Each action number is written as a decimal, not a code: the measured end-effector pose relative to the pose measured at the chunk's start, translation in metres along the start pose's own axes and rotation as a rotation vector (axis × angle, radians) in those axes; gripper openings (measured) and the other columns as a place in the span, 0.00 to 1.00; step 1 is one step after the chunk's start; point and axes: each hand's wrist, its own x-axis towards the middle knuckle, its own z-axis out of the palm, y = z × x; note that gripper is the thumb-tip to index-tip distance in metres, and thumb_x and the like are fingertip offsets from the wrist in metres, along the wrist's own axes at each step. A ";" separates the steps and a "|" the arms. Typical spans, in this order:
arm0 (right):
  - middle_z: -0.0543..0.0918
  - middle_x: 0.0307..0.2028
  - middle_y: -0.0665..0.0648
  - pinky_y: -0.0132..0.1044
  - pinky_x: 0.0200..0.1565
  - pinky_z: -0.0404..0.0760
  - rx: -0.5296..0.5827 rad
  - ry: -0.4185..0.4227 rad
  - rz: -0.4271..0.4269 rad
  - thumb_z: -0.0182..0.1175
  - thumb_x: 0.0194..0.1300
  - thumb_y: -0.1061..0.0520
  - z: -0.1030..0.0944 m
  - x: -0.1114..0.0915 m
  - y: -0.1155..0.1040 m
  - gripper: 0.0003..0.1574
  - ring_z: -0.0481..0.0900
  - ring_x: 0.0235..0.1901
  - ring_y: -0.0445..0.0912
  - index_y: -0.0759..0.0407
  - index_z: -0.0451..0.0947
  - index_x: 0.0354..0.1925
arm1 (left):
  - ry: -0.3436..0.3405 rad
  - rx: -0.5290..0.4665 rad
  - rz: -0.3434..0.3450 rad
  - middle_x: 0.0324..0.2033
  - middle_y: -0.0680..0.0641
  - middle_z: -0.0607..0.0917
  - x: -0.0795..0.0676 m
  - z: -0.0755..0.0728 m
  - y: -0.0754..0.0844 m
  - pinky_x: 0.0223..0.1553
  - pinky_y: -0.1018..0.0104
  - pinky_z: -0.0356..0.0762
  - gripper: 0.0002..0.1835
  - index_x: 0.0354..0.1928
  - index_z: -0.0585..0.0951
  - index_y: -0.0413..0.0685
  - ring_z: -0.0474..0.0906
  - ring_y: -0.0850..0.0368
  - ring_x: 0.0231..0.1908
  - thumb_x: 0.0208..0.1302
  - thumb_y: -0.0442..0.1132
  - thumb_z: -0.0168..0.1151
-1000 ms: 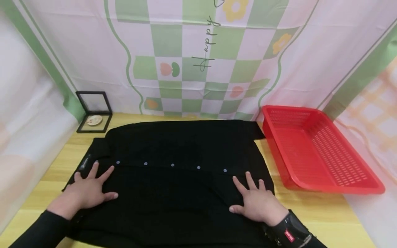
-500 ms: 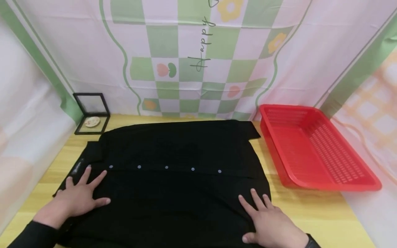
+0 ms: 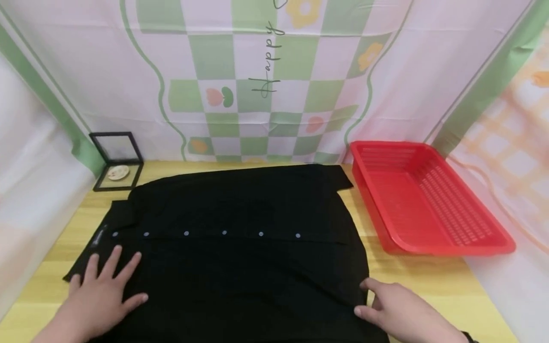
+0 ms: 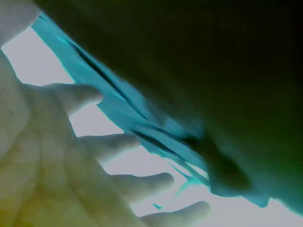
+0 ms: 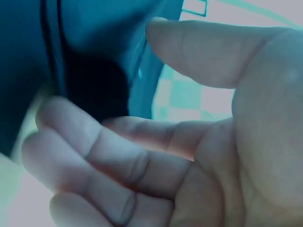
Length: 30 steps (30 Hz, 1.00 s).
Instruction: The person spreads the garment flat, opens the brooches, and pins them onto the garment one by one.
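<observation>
A black button-up shirt point(image 3: 244, 205) lies spread on the table, its row of small pale buttons running left to right. On the shirt's left part, my left hand point(image 3: 100, 293) has its fingers spread, and the left wrist view shows these fingers point(image 4: 125, 187) straight beside the dark cloth. My right hand point(image 3: 396, 305) is at the shirt's right edge, thumb and forefinger apart about the cloth. In the right wrist view, the fingers point(image 5: 118, 158) are slightly bent, with a gap between them and the thumb point(image 5: 199, 52).
A red plastic basket point(image 3: 373, 209) with perforated sides stands to the right of the shirt. At the back left is an open black frame point(image 3: 139, 174) holding a round pale disc point(image 3: 118, 172). A patterned curtain point(image 3: 291, 62) hangs behind the wooden table point(image 3: 433, 281).
My right hand has moved from lying spread on the shirt to its right edge, with its fingers now bent. My left hand has slid slightly toward me, still spread. The head view has shifted.
</observation>
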 end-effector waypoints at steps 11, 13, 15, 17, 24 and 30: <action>0.82 0.52 0.64 0.56 0.49 0.78 0.112 0.256 -0.177 0.63 0.70 0.50 -0.007 0.039 0.005 0.24 0.81 0.51 0.57 0.63 0.77 0.58 | -0.161 -0.021 0.026 0.68 0.26 0.61 -0.029 0.021 0.021 0.44 0.21 0.63 0.56 0.73 0.68 0.51 0.54 0.10 0.58 0.51 0.82 0.48; 0.77 0.57 0.71 0.62 0.55 0.73 0.078 0.254 -0.220 0.61 0.71 0.54 -0.009 0.053 0.003 0.22 0.75 0.57 0.65 0.64 0.78 0.59 | -0.168 -0.024 0.026 0.67 0.26 0.61 -0.028 0.022 0.020 0.43 0.21 0.64 0.56 0.73 0.68 0.50 0.54 0.09 0.58 0.52 0.82 0.47; 0.74 0.59 0.75 0.65 0.56 0.69 0.063 0.258 -0.244 0.60 0.70 0.57 -0.011 0.065 0.002 0.22 0.71 0.59 0.70 0.66 0.78 0.58 | -0.171 -0.029 0.027 0.67 0.26 0.61 -0.028 0.024 0.020 0.43 0.21 0.64 0.56 0.73 0.68 0.50 0.53 0.09 0.58 0.52 0.82 0.47; 0.74 0.56 0.75 0.65 0.55 0.70 0.071 0.283 -0.249 0.60 0.69 0.60 -0.012 0.074 0.003 0.20 0.72 0.56 0.71 0.69 0.79 0.57 | -0.174 -0.031 0.027 0.68 0.26 0.61 -0.027 0.025 0.020 0.43 0.21 0.63 0.56 0.73 0.68 0.50 0.53 0.09 0.58 0.51 0.82 0.47; 0.76 0.55 0.70 0.60 0.54 0.72 0.320 0.321 -0.161 0.53 0.72 0.65 -0.018 0.084 0.008 0.20 0.74 0.54 0.64 0.70 0.76 0.59 | -0.179 -0.027 0.023 0.68 0.25 0.60 -0.026 0.027 0.023 0.43 0.20 0.63 0.56 0.73 0.68 0.50 0.52 0.09 0.58 0.51 0.82 0.48; 0.78 0.52 0.71 0.57 0.50 0.75 0.279 0.332 -0.060 0.57 0.69 0.63 -0.020 0.091 0.007 0.26 0.76 0.51 0.63 0.73 0.69 0.62 | -0.165 -0.023 0.030 0.68 0.26 0.60 -0.026 0.027 0.023 0.43 0.21 0.64 0.56 0.73 0.68 0.50 0.52 0.09 0.58 0.51 0.82 0.49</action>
